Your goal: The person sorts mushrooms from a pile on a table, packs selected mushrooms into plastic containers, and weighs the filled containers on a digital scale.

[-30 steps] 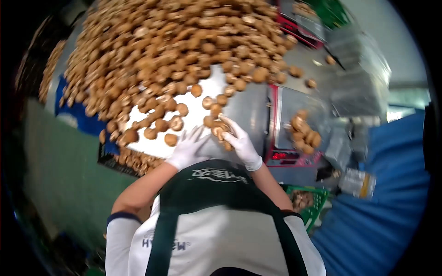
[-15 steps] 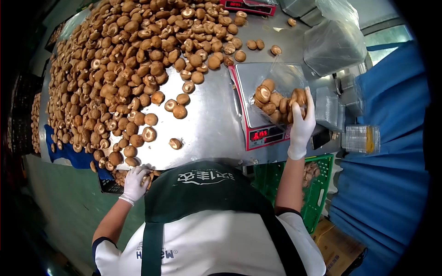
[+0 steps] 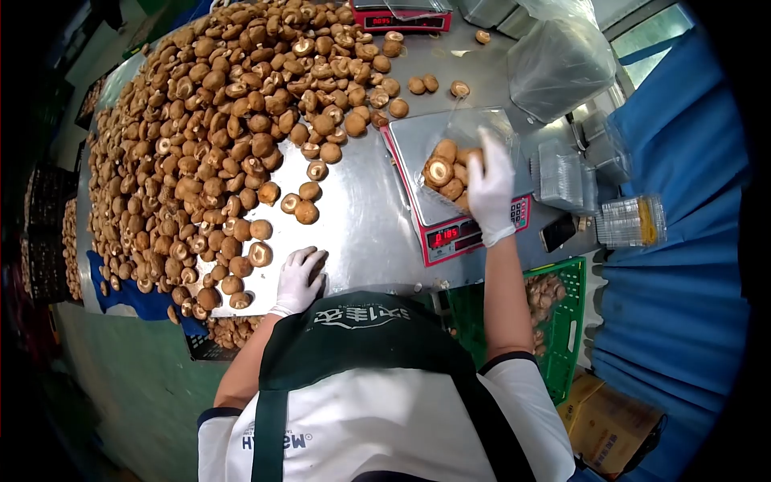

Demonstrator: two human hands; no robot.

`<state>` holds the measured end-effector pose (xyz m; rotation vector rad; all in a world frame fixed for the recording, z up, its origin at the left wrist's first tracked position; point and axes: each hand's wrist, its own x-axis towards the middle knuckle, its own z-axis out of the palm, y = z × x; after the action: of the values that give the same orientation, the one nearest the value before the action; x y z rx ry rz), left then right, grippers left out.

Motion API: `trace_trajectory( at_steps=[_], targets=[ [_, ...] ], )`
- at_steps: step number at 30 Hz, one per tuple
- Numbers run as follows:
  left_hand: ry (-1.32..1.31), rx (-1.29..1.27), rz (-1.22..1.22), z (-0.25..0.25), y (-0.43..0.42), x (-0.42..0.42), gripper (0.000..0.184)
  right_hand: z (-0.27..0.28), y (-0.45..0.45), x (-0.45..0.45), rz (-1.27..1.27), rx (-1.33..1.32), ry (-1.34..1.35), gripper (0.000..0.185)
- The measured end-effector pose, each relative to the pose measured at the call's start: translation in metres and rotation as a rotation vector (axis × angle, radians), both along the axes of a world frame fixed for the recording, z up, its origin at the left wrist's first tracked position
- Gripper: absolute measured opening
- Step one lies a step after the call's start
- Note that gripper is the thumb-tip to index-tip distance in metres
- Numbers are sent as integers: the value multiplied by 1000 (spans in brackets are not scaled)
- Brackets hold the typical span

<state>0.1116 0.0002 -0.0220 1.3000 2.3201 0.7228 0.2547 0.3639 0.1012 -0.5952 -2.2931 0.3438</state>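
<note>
My right hand (image 3: 491,189), white-gloved and partly blurred, is over the right side of a clear plastic tray (image 3: 502,120) of brown mushrooms (image 3: 440,171). Its thumb and fingers look apart, with no mushroom visible between them. The tray rests on a red-framed scale (image 3: 434,255) whose display seems to read 0.185. My left hand (image 3: 299,281), also gloved, curls down on the metal table near its front edge. It covers the spot where a lone mushroom lay, so that mushroom is hidden beneath the fingers.
A large mushroom pile (image 3: 209,136) covers the table's left side. A second scale (image 3: 401,20) sits at the back. Stacked clear trays (image 3: 562,177), a bagged stack (image 3: 558,72) and a phone (image 3: 558,233) lie right. A green crate (image 3: 570,321) stands below the front edge.
My left hand has moved from the crate at the lower left onto the table, over the lone mushroom. My right hand has let go of mushrooms in the tray; the scale reading rose from 0.155.
</note>
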Motion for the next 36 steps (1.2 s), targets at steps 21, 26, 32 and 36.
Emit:
trace_trajectory(
  at_steps=[21, 26, 32, 36],
  targets=[
    [-23, 77, 139, 99, -37, -20, 36, -8, -17, 100, -377, -519, 410, 37],
    [-3, 411, -116, 110, 94, -20, 39, 4, -18, 98, -352, -477, 416, 38],
    [27, 543, -343, 131, 249, 8, 56, 1, 0, 48, -294, -36, -26, 45],
    [260, 155, -407, 95, 318, 22, 56, -35, 1, 29, -228, -61, -328, 47]
  ],
)
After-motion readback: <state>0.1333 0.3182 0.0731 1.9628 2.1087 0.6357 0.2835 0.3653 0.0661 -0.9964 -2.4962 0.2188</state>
